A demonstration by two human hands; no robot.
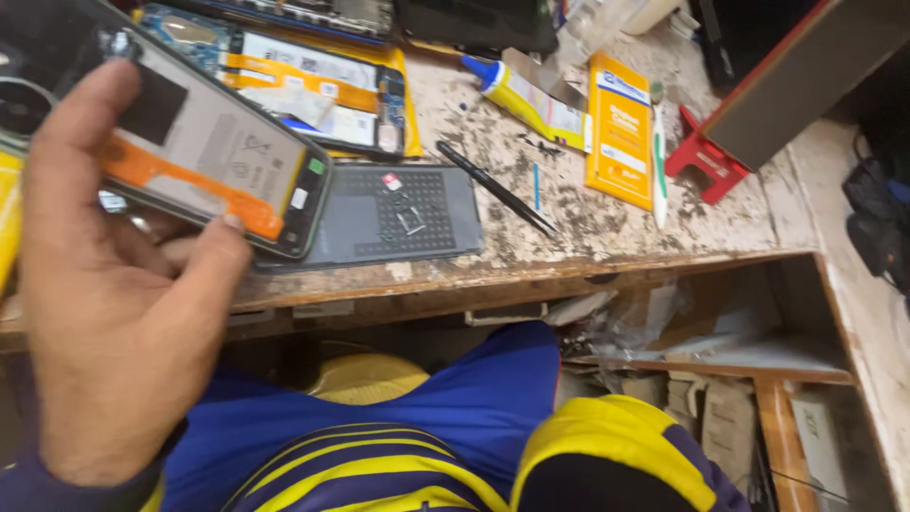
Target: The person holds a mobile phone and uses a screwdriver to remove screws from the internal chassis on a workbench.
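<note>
The left hand grips an opened phone, back cover already off and battery still seated, at ten o'clock above the bench, tweezers lying untouched at one o'clock, right hand out of view

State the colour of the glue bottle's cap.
Blue; the glue bottle itself is yellow. Head view.

Bright, warm, even light from above; colours saturated. Left hand close to lens, soft and slightly motion-blurred, as is the opened phone it holds. Workbench top sharper, mild glare on the yellow packet. Shelf under the bench dimmer, in shadow. Top right corner dark. Wide-angle stretch at edges.
</note>
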